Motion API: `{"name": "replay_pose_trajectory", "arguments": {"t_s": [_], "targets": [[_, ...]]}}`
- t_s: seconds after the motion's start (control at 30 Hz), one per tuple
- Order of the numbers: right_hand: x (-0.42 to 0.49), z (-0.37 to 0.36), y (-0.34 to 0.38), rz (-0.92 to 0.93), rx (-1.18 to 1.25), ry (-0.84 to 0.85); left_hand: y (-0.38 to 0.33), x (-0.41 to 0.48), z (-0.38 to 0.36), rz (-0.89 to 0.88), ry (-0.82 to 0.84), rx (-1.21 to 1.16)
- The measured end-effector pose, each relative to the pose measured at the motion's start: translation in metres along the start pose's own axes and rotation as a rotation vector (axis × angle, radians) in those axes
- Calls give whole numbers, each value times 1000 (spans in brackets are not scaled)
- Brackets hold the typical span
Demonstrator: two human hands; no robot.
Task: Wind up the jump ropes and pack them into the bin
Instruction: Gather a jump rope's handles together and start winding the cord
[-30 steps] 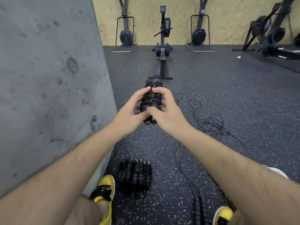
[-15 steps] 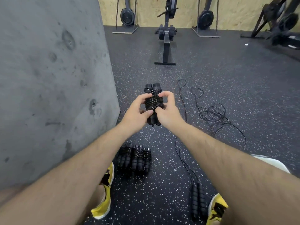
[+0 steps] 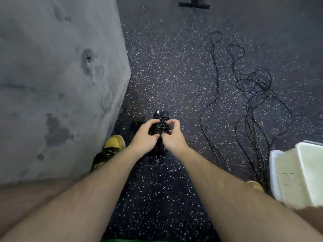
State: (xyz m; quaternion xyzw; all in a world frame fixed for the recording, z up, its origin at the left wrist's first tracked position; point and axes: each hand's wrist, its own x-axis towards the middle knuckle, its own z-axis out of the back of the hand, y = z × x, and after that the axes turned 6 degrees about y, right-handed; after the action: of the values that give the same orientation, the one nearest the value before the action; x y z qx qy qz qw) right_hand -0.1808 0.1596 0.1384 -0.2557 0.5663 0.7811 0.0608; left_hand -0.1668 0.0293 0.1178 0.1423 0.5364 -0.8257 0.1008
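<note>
A wound black jump rope, its cord coiled round its two handles, sits between both hands in the middle of the view. My left hand grips its left side and my right hand grips its right side; the handle tops stick out above my fingers. Loose black jump ropes lie tangled on the speckled floor to the right. A white plastic bin stands at the right edge, near my right foot. The wound ropes seen earlier on the floor are mostly hidden behind my hands.
A grey concrete wall fills the left side, close to my yellow left shoe. The black base of a rowing machine shows at the top. My right shoe is beside the bin.
My head has tipped down, so the gym machines left the view and the white bin came in. Both hands have lowered with the wound rope still held between them.
</note>
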Motion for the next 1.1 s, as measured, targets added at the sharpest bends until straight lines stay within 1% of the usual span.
{"name": "replay_pose_trajectory", "arguments": {"t_s": [0.1,0.2,0.33,0.5,0.63,0.7,0.73,0.8,0.87,0.93,1.0,1.1], "targets": [[6,-17,-23,-31,-17,-10,18,1,-10,69,-49,20],[-3,-36,-48,-34,-86,-5,38,-24,-19,139,-116,104],[-16,-73,-86,-43,-169,98,89,-59,-22,216,-169,150],[-5,-107,-105,-99,-185,159,119,-61,-9,341,-125,215],[5,-109,-116,-183,-236,215,124,-48,-10,454,9,157],[3,-105,-118,-190,-296,270,125,-42,-15,449,68,199],[4,-102,-119,-188,-321,272,125,-40,-18,433,70,241],[6,-95,-116,-204,-372,194,123,-39,-25,400,19,351],[8,-86,-116,-214,-454,91,118,-42,-32,328,-49,462],[6,-74,-116,-182,-538,60,110,-45,-42,249,-43,520],[-2,-61,-116,-175,-544,66,97,-46,-54,224,38,480],[-11,-33,-117,-212,-470,-23,73,-42,-81,216,113,370]]}}
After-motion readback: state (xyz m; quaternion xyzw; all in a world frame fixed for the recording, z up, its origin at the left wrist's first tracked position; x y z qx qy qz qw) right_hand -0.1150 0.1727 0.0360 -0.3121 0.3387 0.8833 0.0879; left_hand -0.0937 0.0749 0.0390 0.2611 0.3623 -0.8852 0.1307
